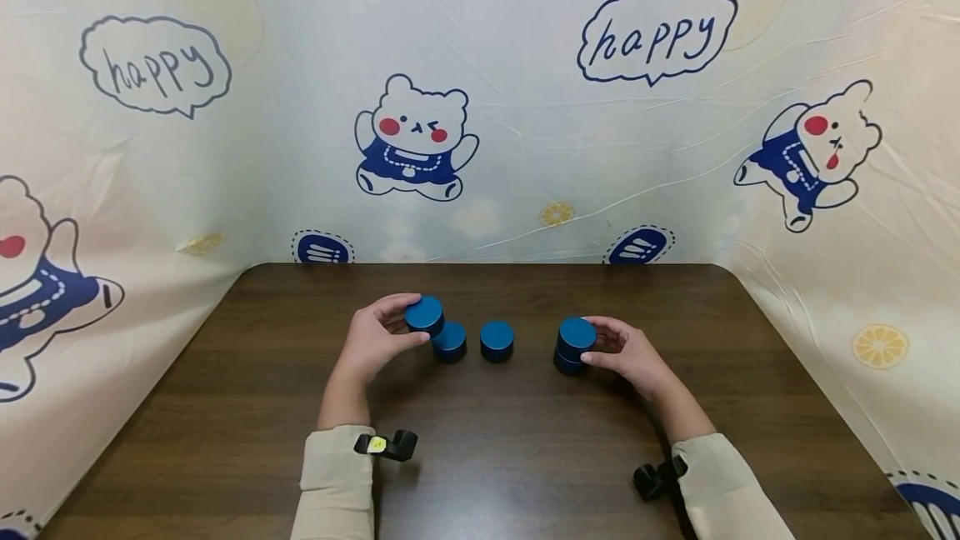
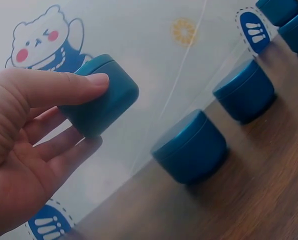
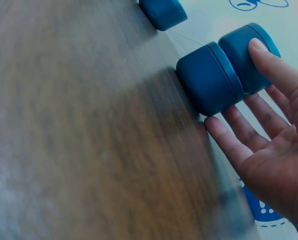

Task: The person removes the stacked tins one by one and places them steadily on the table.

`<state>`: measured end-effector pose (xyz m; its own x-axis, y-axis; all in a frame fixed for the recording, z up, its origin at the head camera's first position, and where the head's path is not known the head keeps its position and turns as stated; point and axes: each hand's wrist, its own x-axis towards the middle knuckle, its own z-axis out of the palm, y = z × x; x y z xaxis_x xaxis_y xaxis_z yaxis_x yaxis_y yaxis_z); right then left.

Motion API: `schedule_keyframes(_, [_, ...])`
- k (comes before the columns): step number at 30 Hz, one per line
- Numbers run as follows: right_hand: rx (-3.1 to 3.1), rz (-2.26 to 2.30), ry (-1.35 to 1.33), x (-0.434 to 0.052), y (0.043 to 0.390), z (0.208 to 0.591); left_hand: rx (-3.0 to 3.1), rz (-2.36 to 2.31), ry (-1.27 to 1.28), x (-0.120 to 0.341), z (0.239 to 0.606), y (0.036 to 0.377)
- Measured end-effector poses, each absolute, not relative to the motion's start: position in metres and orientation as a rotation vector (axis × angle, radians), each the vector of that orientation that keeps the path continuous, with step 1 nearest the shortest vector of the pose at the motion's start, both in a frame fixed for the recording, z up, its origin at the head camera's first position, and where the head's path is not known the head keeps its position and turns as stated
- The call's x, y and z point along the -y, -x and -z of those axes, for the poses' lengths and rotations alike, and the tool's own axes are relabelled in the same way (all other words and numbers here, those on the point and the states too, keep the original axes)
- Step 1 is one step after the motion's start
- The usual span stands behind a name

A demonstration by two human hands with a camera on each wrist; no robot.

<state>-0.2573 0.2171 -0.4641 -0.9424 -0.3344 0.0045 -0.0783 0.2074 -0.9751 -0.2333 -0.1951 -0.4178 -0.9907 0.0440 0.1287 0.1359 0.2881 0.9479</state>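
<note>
Tin pinched aloft by left hand; nearest standing tin toward its four o'clock, apart. Right hand grips upper tin atop lower tin.

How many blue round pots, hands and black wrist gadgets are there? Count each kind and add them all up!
Blue round pots: 5
Hands: 2, left hand and right hand
Black wrist gadgets: 2
Total: 9
</note>
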Motion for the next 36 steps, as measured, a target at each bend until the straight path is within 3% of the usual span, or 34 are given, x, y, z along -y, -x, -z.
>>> schedule_keyframes(18, [-2.280,1.813,0.396,-0.219,0.258,0.467,2.562,1.789,-0.047,0.222,0.440,0.237])
schedule_keyframes(36, [-2.272,1.832,0.401,-0.217,0.258,0.466,2.746,1.579,-0.070,0.231,0.455,0.241])
